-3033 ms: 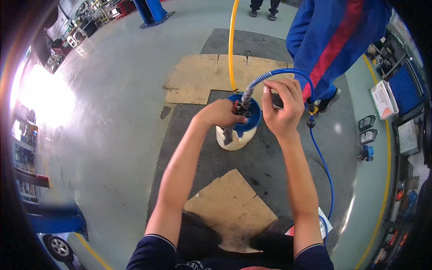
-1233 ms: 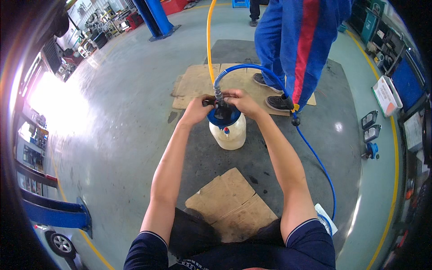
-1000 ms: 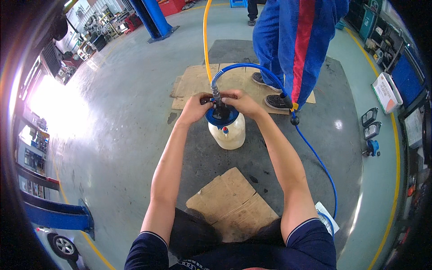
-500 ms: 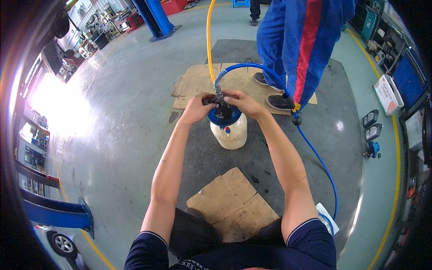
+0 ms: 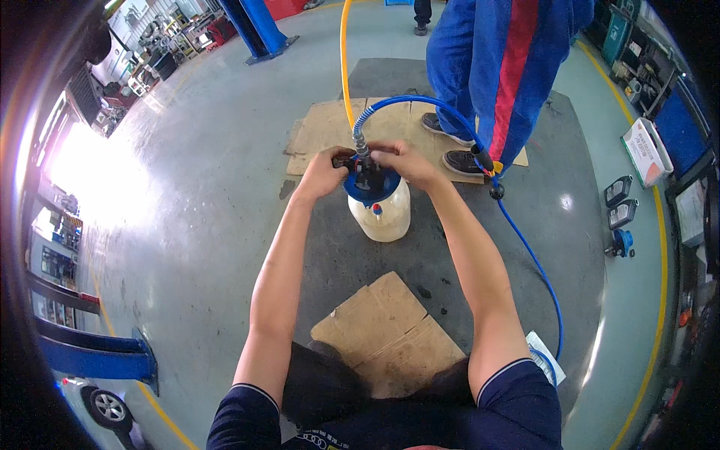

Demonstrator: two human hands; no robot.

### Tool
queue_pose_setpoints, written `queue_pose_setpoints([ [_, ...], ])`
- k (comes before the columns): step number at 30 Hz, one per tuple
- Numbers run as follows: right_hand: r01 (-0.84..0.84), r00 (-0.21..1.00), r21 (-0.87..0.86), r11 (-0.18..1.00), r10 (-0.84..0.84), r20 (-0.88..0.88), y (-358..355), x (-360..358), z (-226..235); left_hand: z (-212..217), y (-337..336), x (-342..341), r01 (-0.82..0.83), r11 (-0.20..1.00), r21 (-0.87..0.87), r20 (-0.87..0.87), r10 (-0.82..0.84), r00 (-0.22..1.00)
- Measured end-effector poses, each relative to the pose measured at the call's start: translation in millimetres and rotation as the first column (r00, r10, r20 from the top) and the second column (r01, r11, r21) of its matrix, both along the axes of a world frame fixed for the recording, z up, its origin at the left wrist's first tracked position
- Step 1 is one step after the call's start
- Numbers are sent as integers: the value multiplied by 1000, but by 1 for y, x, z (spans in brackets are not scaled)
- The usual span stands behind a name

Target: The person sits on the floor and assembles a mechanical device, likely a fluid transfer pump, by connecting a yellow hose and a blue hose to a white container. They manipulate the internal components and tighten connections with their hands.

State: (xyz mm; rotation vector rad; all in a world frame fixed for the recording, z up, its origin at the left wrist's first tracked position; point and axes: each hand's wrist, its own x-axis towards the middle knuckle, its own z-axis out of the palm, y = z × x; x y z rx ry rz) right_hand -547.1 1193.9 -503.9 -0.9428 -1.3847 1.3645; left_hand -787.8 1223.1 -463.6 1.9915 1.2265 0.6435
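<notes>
A whitish plastic canister [image 5: 384, 223] with a blue lid [image 5: 384, 193] stands on the dark floor mat in front of me. A black fitting [image 5: 367, 178] rises from the lid's middle, and a metal hose coupling [image 5: 360, 144] sits on top of it. From that coupling area run a yellow hose [image 5: 346, 67] and a blue hose [image 5: 442, 106]. My left hand [image 5: 324, 175] is closed around a black part at the fitting's left side. My right hand [image 5: 409, 163] curls round the fitting from the right; its fingertips are partly hidden behind the fitting. A small red-topped valve [image 5: 377, 209] juts out of the canister's front.
Another person in blue trousers [image 5: 510, 67] stands just beyond the canister, on cardboard [image 5: 315, 135]. More cardboard [image 5: 390, 337] lies between my knees. The blue hose trails down my right side. Black bottles [image 5: 621, 214] and a white box [image 5: 646, 152] stand at right; a blue lift post [image 5: 259, 30] is far left.
The fitting and canister top have shifted slightly leftward, with both hands moving along. Both hands keep their places at the fitting. The whole view has shifted a little.
</notes>
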Motion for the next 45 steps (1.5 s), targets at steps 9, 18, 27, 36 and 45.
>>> queue_pose_setpoints([
  [9, 688, 709, 135, 713, -700, 85, -19, 31, -97, -8, -2, 7, 38, 999, 13, -42, -38, 998],
  [18, 341, 785, 330, 880, -459, 415, -94, -39, -121, -24, 2, 2, 32, 996, 86, -63, -27, 998],
  [27, 357, 657, 447, 820, -561, 505, -88, -58, -120, -29, 5, 1, 71, 992, 107, -39, -67, 997],
  [36, 438, 536, 532, 725, -685, 493, -83, -77, -123, -19, -3, 0, 36, 990, 133, -35, -31, 999],
  [45, 431, 528, 571, 699, -708, 468, -81, -80, -124, -34, 8, -17, -142, 978, 155, 130, 122, 984],
])
